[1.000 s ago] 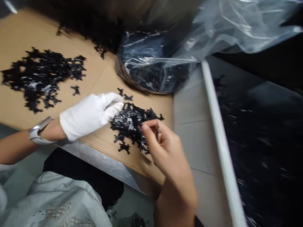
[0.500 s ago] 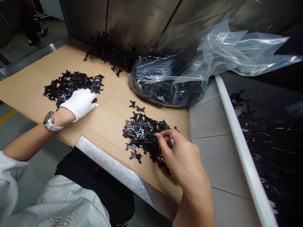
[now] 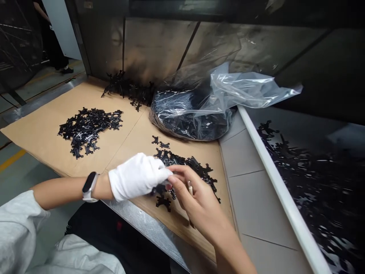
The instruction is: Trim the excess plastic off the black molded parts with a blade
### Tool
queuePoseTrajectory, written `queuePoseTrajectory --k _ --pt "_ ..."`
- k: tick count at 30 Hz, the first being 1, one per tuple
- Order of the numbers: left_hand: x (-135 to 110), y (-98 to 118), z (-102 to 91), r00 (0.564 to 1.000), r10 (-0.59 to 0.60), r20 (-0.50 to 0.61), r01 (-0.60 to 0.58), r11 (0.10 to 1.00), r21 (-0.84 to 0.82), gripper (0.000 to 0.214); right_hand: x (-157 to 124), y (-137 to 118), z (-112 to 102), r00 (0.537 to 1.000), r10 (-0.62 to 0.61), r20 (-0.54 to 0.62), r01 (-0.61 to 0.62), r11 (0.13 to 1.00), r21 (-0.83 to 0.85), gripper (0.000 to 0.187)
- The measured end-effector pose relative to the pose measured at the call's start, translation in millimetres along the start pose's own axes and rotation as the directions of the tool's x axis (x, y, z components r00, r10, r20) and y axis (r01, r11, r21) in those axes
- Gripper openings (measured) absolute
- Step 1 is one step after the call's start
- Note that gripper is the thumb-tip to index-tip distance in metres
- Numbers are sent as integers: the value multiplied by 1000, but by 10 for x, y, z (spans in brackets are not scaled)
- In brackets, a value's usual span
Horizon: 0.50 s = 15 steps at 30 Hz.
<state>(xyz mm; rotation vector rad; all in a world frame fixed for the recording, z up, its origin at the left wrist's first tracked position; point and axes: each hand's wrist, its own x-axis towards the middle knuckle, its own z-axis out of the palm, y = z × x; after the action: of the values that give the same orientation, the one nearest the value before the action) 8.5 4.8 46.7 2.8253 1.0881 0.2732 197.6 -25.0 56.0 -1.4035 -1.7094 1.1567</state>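
Observation:
My left hand (image 3: 139, 176), in a white glove, is closed with its fingertips against those of my right hand; what it pinches is hidden. My right hand (image 3: 199, 198) is bare and closed, with a slim, pale-tipped tool (image 3: 190, 188) held across its fingers; its exact kind does not show. Both hands hover over the near pile of small black plastic parts (image 3: 196, 165), partly covering it. One notched black part (image 3: 163, 203) lies just below my fingers. Another pile of the same parts (image 3: 89, 127) sits further left on the brown cardboard (image 3: 42, 118).
A clear plastic bag (image 3: 194, 118) full of black parts stands at the back, beside more loose parts (image 3: 122, 85) along the metal wall. On the right, a pale rim (image 3: 273, 171) borders a bin of black parts (image 3: 319, 190). A person's legs (image 3: 55, 45) show far left.
My left hand has come right, from the left pile to meet my right hand. My right hand has shifted slightly left, still with the tool. The camera view has tilted up.

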Motion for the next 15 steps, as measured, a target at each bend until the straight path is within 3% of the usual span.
queuePoseTrajectory --k 2,4,6,8,10,12,14,15 --pt "93 92 38 991 73 -116 -67 996 57 33 8 35 -34 1000 11 -29 -8 994 106 38" --pt "136 116 76 982 49 -180 -60 997 -52 29 11 82 -66 997 11 -75 4 980 197 41" --pt "127 98 122 976 -34 -215 -40 943 -331 21 9 111 -80 989 5 -151 31 971 235 40" --pt "82 61 163 955 -207 -211 20 758 -652 37 -3 100 -75 974 -8 -228 55 977 204 35" --pt "31 21 175 930 -361 -70 117 469 -875 43 -22 54 -52 964 -39 -262 79 987 143 27" --pt "4 -15 151 951 -227 209 258 210 -943 41 -43 3 -14 958 -91 -273 120 988 92 20" --pt "11 -38 103 942 -76 326 333 116 -936 46 -67 -23 29 952 -111 -285 130 990 50 15" --pt "23 -41 76 944 -43 326 329 98 -939 45 -83 -24 48 953 -105 -283 122 992 43 13"
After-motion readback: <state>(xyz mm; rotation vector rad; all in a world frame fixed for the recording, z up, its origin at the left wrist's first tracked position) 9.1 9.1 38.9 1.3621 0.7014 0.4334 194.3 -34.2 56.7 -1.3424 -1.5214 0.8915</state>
